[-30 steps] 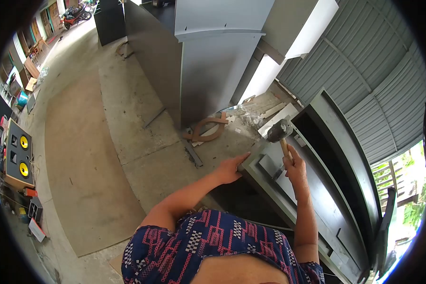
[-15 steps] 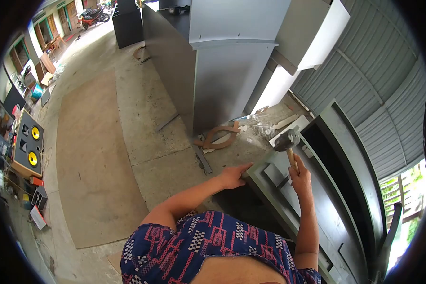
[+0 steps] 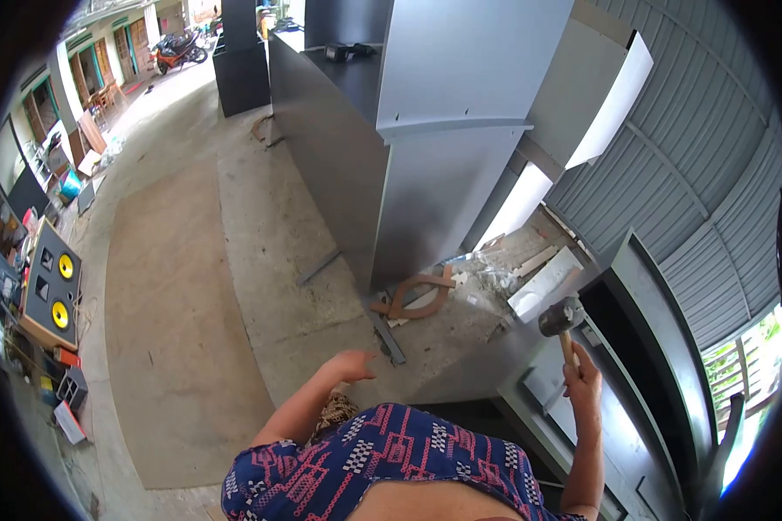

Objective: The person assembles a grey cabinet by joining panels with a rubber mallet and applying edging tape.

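Observation:
My right hand (image 3: pixel 585 382) is wrapped round the wooden handle of a mallet (image 3: pixel 562 316), its thick dark head held up. Below and beside it lies a dark grey cabinet frame (image 3: pixel 543 434) with a light panel inside and a smaller flat piece (image 3: pixel 543 382) near its corner. My left hand (image 3: pixel 354 366) hangs in the air over the concrete floor, fingers stretched out and holding nothing, apart from the cabinet. Nearest to it on the floor are a grey strip (image 3: pixel 388 339) and a brown curved wooden piece (image 3: pixel 417 293).
A tall grey cabinet (image 3: pixel 460 191) stands ahead. Offcuts and a white board (image 3: pixel 546 282) lie by the corrugated metal wall (image 3: pixel 678 165). A large brown sheet (image 3: pixel 174 330) covers floor at left, beside a speaker box (image 3: pixel 52 278) with yellow cones.
My left hand has let go of the cabinet's corner and moved left and down. The mallet and my right hand are slightly lower and further right. The view has shifted.

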`<state>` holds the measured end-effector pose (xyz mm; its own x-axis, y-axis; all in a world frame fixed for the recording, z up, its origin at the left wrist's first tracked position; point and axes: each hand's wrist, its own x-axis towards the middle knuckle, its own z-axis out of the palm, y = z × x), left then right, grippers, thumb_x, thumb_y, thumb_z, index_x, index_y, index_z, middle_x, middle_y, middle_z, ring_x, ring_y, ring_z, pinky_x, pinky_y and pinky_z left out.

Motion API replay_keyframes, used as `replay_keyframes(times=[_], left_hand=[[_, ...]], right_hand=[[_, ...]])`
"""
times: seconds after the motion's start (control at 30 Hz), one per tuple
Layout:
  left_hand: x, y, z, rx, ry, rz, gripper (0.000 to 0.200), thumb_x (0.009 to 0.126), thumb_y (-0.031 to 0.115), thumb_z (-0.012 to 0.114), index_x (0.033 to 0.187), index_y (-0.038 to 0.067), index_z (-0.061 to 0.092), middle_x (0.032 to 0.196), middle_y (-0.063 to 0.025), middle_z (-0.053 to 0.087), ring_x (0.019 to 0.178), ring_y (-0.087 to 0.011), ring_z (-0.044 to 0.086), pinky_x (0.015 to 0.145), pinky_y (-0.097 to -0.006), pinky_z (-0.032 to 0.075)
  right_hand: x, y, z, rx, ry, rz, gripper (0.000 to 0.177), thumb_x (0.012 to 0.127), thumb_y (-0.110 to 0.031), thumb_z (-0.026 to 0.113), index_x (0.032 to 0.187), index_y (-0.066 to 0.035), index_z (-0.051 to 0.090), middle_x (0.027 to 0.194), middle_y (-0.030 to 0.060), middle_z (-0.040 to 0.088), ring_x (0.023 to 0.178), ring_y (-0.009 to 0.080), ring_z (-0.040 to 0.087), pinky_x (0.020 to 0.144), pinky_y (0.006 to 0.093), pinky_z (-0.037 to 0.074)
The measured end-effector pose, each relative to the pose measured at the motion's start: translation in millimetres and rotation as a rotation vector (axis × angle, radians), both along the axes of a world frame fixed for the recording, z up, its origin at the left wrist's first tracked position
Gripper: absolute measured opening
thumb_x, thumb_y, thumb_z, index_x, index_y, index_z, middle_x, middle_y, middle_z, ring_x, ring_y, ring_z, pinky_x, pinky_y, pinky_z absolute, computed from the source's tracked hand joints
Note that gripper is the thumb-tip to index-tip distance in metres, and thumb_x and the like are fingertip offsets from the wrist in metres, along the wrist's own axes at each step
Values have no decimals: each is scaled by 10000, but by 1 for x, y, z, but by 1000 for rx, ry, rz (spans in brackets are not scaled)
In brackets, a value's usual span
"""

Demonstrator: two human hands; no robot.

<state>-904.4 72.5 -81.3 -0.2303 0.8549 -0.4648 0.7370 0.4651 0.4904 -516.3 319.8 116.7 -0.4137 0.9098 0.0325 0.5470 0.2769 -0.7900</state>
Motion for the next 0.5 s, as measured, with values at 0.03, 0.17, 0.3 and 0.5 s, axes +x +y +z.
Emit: replay_keyframes(times=[0.03, 0.17, 0.3, 0.5], left_hand=[[-25, -2, -10, 5, 4, 5, 719, 775, 439, 662, 1375, 106, 448, 1274, -214, 553, 1175, -369, 525, 978, -431, 424], [-104, 10, -1, 19, 34, -5, 715, 771, 424, 666, 1365, 84, 458, 1278, -230, 542, 1169, -368, 528, 979, -424, 421], [-159, 33, 50, 209, 94, 39, 677, 787, 356, 663, 1354, 51, 453, 1273, -208, 555, 1175, -360, 528, 987, -427, 425], [-221, 66, 119, 511, 5, 162, 741, 782, 286, 687, 1410, 55, 366, 1363, -207, 479, 1240, -353, 479, 1004, -427, 408]], right_hand=[[-16, -2, 9, -19, 14, -28, 497, 848, -130, 581, 1342, -113, 526, 726, 7, 547, 592, 93, 523, 485, 262, 456], [-98, -14, 59, 75, 108, -29, 485, 857, -107, 551, 1340, -76, 520, 772, 4, 550, 611, 76, 512, 481, 243, 433], [-182, -14, 95, 115, 230, 12, 485, 870, -99, 541, 1351, -59, 500, 717, -11, 507, 564, 55, 468, 488, 219, 397], [-293, 4, 112, 121, 328, 122, 489, 880, -109, 553, 1362, -57, 483, 676, -22, 478, 537, 55, 453, 483, 224, 389]])
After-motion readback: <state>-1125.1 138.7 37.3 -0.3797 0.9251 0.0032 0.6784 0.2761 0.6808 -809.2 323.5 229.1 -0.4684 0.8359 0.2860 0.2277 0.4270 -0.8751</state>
